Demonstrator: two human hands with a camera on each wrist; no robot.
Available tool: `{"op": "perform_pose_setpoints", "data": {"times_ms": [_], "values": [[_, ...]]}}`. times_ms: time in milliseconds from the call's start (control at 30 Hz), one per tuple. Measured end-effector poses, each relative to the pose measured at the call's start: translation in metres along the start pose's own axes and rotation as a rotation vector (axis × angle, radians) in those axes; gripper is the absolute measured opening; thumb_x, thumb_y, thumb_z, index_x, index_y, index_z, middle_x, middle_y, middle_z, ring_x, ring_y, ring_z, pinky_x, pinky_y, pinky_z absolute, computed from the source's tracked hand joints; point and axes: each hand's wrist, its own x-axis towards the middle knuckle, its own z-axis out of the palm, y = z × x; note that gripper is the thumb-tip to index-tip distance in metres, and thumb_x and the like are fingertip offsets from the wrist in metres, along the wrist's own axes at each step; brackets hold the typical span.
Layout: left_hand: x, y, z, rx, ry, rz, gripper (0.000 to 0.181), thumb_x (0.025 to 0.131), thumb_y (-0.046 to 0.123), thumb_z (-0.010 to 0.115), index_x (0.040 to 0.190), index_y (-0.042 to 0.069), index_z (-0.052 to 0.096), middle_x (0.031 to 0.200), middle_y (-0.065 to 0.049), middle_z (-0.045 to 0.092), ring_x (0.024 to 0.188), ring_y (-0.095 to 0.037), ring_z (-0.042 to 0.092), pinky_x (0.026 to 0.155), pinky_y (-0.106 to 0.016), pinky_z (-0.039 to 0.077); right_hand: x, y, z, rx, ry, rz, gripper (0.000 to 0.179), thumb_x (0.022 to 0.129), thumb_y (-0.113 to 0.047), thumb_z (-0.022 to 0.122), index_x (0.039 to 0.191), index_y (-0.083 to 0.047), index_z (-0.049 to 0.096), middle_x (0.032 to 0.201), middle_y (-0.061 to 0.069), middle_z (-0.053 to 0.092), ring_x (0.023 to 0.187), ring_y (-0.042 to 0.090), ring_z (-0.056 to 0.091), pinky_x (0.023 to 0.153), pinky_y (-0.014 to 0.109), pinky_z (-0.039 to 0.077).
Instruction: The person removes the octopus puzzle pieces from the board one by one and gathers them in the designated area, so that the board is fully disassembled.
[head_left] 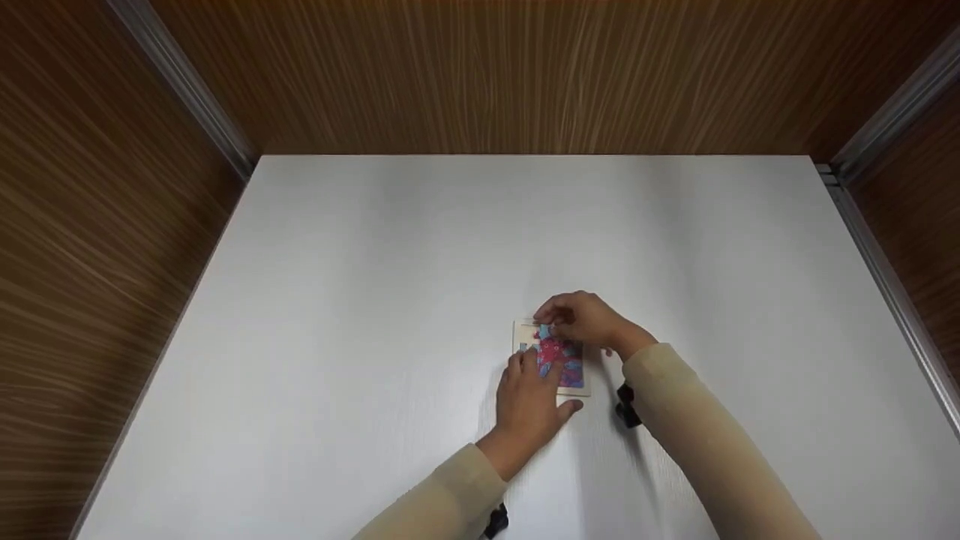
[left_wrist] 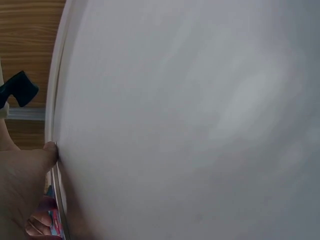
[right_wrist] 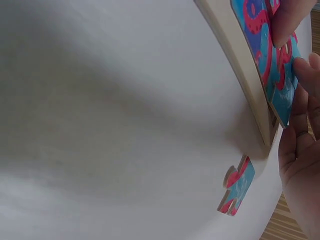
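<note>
A small jigsaw puzzle (head_left: 556,351) with a pink-and-blue picture lies in a pale wooden tray (head_left: 574,391). My left hand (head_left: 529,401) rests over its near left part, fingers stretched onto the pieces, thumb out by the near edge. At the far side, my right hand (head_left: 589,319) bends over the puzzle. In the right wrist view its thumb and fingers pinch a blue corner piece (right_wrist: 284,102), which sits tilted above the tray's rim. A loose puzzle piece (right_wrist: 239,187), blue and pink, lies on the table just off the tray.
A white table (head_left: 337,300) spreads around the puzzle. Brown wood-grain panels (head_left: 480,75) stand behind it and at both sides, with metal rails at the corners. A black wrist mount (head_left: 628,409) shows beside the right sleeve.
</note>
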Motion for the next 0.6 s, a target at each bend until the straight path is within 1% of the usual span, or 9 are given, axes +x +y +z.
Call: {"op": "perform_pose_setpoints", "data": {"times_ms": [167, 400, 600], "values": [[0.0009, -0.0011, -0.0002, 0.006, -0.005, 0.004, 0.068, 0.08, 0.064, 0.062, 0.13, 0.019, 0.059, 0.128, -0.017, 0.045, 0.12, -0.031, 0.042, 0.096, -0.038, 0.041, 0.0014, 0.0008, 0.0017, -0.017, 0.016, -0.013, 0.026, 0.083, 0.007, 0.067, 0.106, -0.005, 0.069, 0.099, 0.004, 0.067, 0.095, 0.022, 0.061, 0.087, 0.04, 0.049], [0.0019, -0.0023, 0.0011, 0.018, -0.024, 0.004, 0.069, 0.081, 0.066, 0.06, 0.132, 0.02, 0.058, 0.129, -0.016, 0.043, 0.122, -0.03, 0.04, 0.096, -0.036, 0.041, 0.0022, -0.0019, 0.0023, -0.033, 0.017, 0.025, 0.026, 0.084, 0.01, 0.064, 0.103, -0.008, 0.07, 0.1, 0.001, 0.068, 0.097, 0.021, 0.061, 0.088, 0.038, 0.048], [0.0018, -0.0033, 0.0002, 0.012, -0.02, 0.002, 0.067, 0.08, 0.065, 0.061, 0.13, 0.02, 0.059, 0.129, -0.014, 0.044, 0.12, -0.029, 0.04, 0.093, -0.036, 0.042, 0.0034, -0.0007, 0.0023, -0.052, 0.025, 0.026, 0.024, 0.083, 0.009, 0.065, 0.099, -0.009, 0.07, 0.097, 0.001, 0.067, 0.094, 0.02, 0.061, 0.087, 0.037, 0.049]]}}
